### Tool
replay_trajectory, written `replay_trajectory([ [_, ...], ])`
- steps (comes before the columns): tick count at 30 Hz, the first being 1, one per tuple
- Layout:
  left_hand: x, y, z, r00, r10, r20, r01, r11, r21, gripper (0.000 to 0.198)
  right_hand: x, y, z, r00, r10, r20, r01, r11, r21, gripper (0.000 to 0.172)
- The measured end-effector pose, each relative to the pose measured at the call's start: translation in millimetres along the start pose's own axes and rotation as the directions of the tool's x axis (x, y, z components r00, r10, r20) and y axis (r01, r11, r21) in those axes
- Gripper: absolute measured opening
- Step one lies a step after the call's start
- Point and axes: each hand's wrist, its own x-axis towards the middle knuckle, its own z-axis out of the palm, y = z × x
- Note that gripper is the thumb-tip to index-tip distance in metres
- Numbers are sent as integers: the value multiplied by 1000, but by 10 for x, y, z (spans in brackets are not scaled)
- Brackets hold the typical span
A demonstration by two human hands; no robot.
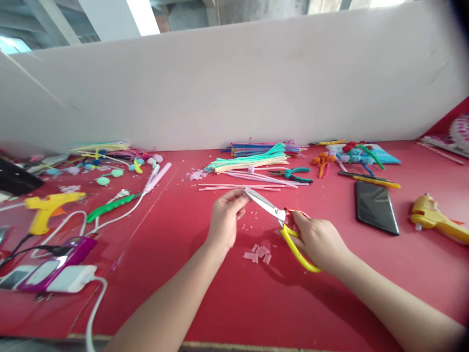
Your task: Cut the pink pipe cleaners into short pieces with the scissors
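Note:
My right hand (318, 240) is closed round the yellow-handled scissors (266, 204), whose blades point up and left. At the blade tips my left hand (226, 215) is closed in a pinch; what sits between its fingers is too small to make out. Below the scissors lies a small pile of short pale pink pieces (259, 253) on the red table. Tiny pink scraps are scattered just above that pile. Behind my hands lie several long pink pipe cleaners (240, 187), next to bundles of mint and cream pipe cleaners (252, 161).
Teal-handled pliers (295, 173) lie behind my right hand. A black phone (376, 208) and a yellow glue gun (436, 217) are on the right. Leftward are another yellow glue gun (49, 208), a purple-and-white power strip (54, 271) with cables, and a pink hot tool (157, 177). A white partition (234, 88) closes the back.

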Motion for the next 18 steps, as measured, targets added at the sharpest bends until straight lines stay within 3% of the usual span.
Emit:
replay_trajectory([
  [18, -1, -2, -5, 999, 34, -6, -34, 999, 16, 12, -12, 14, 25, 998, -3, -64, 2, 1000, -27, 38],
])
